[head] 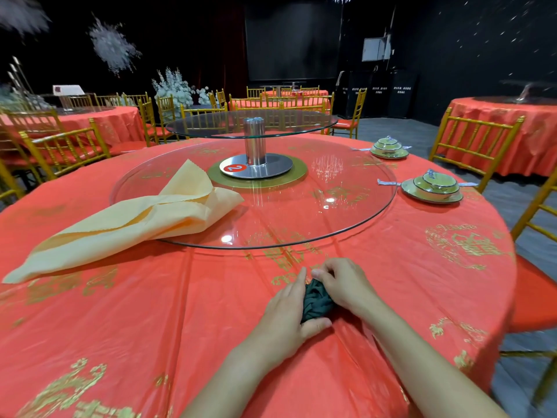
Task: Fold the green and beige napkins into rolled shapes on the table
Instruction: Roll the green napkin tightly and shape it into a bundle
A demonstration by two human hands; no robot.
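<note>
The dark green napkin is bunched into a tight roll on the red tablecloth near the front edge. My left hand cups its left side with the thumb under its near end. My right hand presses on its right and top, fingers curled over the cloth. Most of the green napkin is hidden between the two hands. The beige napkin lies loosely folded to the left, half on the glass turntable and half on the tablecloth, untouched by either hand.
A large glass turntable with a metal post and a smaller glass tier fills the table's middle. Two green covered dish sets sit at the far right. Gold chairs ring the table.
</note>
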